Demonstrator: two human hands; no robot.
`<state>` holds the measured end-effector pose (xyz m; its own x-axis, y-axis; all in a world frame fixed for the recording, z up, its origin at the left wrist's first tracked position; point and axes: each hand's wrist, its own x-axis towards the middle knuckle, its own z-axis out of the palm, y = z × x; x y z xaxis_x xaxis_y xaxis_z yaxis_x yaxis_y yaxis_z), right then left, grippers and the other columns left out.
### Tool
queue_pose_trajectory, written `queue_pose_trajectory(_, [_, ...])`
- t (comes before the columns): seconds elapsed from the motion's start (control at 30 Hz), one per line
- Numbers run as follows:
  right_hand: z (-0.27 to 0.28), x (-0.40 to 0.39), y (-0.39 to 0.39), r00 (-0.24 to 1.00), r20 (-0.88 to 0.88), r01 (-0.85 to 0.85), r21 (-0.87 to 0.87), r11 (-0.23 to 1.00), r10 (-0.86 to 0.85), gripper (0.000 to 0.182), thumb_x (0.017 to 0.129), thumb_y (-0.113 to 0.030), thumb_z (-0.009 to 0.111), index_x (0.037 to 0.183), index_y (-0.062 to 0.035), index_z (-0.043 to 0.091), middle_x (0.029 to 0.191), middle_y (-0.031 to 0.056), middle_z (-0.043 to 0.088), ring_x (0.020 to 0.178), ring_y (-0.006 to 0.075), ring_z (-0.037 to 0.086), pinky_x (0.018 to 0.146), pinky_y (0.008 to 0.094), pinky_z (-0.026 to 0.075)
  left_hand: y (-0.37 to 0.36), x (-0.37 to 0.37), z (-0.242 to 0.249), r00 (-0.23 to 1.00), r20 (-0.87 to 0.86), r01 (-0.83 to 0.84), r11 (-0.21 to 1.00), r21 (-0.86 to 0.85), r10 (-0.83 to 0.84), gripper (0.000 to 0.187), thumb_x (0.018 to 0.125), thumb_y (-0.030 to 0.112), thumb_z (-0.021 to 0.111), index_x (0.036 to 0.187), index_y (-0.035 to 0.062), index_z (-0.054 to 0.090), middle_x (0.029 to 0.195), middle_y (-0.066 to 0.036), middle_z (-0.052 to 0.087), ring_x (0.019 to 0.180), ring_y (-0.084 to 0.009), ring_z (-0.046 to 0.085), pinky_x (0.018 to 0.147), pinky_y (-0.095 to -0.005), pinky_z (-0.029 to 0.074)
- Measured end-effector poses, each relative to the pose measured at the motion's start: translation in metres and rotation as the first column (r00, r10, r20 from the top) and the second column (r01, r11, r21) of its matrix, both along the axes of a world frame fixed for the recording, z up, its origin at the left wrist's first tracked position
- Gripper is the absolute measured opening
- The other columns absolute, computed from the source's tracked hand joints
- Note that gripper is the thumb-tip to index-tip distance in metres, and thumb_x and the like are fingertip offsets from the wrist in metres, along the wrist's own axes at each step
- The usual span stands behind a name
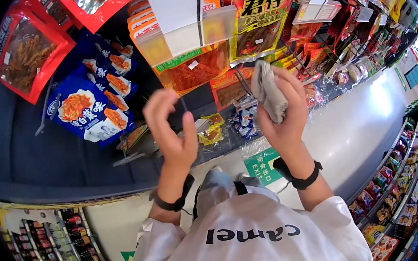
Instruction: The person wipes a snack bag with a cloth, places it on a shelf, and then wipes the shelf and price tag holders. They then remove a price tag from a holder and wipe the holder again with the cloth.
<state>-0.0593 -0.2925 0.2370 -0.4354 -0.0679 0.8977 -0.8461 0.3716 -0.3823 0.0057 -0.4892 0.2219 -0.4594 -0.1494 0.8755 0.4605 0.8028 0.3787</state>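
Observation:
My left hand [170, 127] is raised with its fingers apart and slightly blurred, below the orange and yellow snack packets [192, 71] on the hooks. Nothing shows between its fingers. A folded grey cloth [269, 93] is pinched upright between the thumb and fingers of my right hand [288, 109]. Just above the cloth hangs a yellow and green packet [257, 21]. A blank white card [177, 19] sits in a clear holder in front of the orange packets. Both wrists wear black bands.
Blue packets [84, 108] and a red packet [30, 50] hang at the left. Metal hooks stick out around small packets [244, 123] low on the display. A green floor sign [264, 166] lies beyond the display's edge. Stocked shelves [398, 182] stand at the right.

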Motion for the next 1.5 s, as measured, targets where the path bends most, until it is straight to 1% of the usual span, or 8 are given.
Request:
queue_pose_trajectory(0.2, [0.053,0.019,-0.048,0.924,-0.322,0.263,0.138,0.955,-0.208,0.033,0.07,-0.011,0.061,0.102,-0.0137,0.068,0.113,0.0062,0.061,0.081,0.0189,0.054,0.069,0.0285,0.043,-0.013,-0.034,0.049,0.995,-0.091,0.041,0.991,0.128,-0.03,0.04,0.091,0.017,0.053,0.124,-0.0032,0.045,0.123,-0.02,0.05,0.109,-0.0256,0.051,0.085,-0.0342,0.044])
queue_pose_trajectory(0.27, [0.059,0.016,-0.061,0.881,-0.401,0.324,0.131,0.937,-0.249,0.03,0.072,-0.013,0.06,0.1,-0.0158,0.069,0.112,0.0027,0.062,0.078,0.016,0.051,0.067,0.0269,0.041,-0.01,-0.037,0.06,0.955,0.016,0.274,0.903,0.33,-0.296,0.04,0.093,0.021,0.052,0.124,-0.0041,0.045,0.115,-0.017,0.057,0.103,-0.0215,0.056,0.085,-0.0323,0.045])
queue_pose_trajectory(0.33, [0.063,0.012,-0.074,0.795,-0.524,0.39,0.054,0.919,-0.306,0.031,0.07,-0.016,0.062,0.099,-0.018,0.069,0.109,-0.0036,0.063,0.078,0.0135,0.046,0.066,0.0261,0.039,-0.008,-0.038,0.066,0.952,-0.008,0.292,0.902,0.319,-0.305,0.033,0.095,0.017,0.049,0.12,-0.0043,0.048,0.104,-0.014,0.063,0.093,-0.0151,0.059,0.079,-0.0282,0.046])
queue_pose_trajectory(0.43, [0.064,0.009,-0.088,0.809,-0.507,0.39,0.083,0.917,-0.298,0.03,0.071,-0.016,0.061,0.101,-0.0186,0.068,0.109,-0.0057,0.063,0.082,0.014,0.047,0.068,0.0258,0.039,-0.013,-0.035,0.063,0.929,0.035,0.33,0.868,0.37,-0.368,0.041,0.091,0.015,0.056,0.126,-0.0036,0.047,0.118,-0.012,0.056,0.104,-0.0163,0.054,0.091,-0.0289,0.042])
queue_pose_trajectory(0.67, [0.063,-0.001,-0.084,0.774,-0.542,0.449,0.104,0.888,-0.327,0.03,0.072,-0.02,0.061,0.102,-0.0187,0.067,0.109,-0.0085,0.065,0.084,0.0151,0.049,0.072,0.0281,0.039,-0.021,-0.035,0.065,0.907,0.037,0.371,0.837,0.401,-0.42,0.032,0.092,0.013,0.053,0.119,-0.0047,0.054,0.111,-0.01,0.061,0.098,-0.0131,0.056,0.086,-0.0258,0.043])
queue_pose_trajectory(0.73, [0.063,-0.006,-0.077,0.761,-0.549,0.48,0.119,0.869,-0.345,0.029,0.073,-0.021,0.061,0.1,-0.0192,0.068,0.108,-0.0082,0.065,0.084,0.0155,0.049,0.071,0.028,0.038,-0.017,-0.036,0.073,0.948,-0.006,0.301,0.889,0.344,-0.319,0.02,0.095,0.011,0.05,0.099,-0.0051,0.061,0.069,-0.008,0.061,0.063,-0.0048,0.05,0.056,-0.0216,0.043])
queue_pose_trajectory(0.93, [0.061,-0.011,-0.058,0.805,-0.423,0.493,0.089,0.866,-0.415,0.037,0.066,-0.006,0.071,0.102,-0.0138,0.067,0.106,-0.0026,0.067,0.086,0.0186,0.048,0.08,0.0266,0.037,-0.017,-0.039,0.072,0.959,-0.093,0.284,0.925,0.252,-0.269,0.021,0.094,0.013,0.051,0.096,-0.0047,0.061,0.063,-0.007,0.056,0.057,-0.0052,0.046,0.052,-0.0213,0.039])
queue_pose_trajectory(1.5, [0.067,-0.002,-0.073,0.841,-0.421,0.418,0.109,0.902,-0.339,0.029,0.066,-0.01,0.064,0.095,-0.0117,0.065,0.104,-0.0015,0.066,0.085,0.0205,0.049,0.073,0.0307,0.038,-0.018,-0.035,0.073,0.956,0.02,0.275,0.922,0.272,-0.291,0.02,0.095,0.015,0.05,0.096,-0.0019,0.061,0.072,-0.012,0.061,0.061,-0.0073,0.05,0.057,-0.0229,0.043])
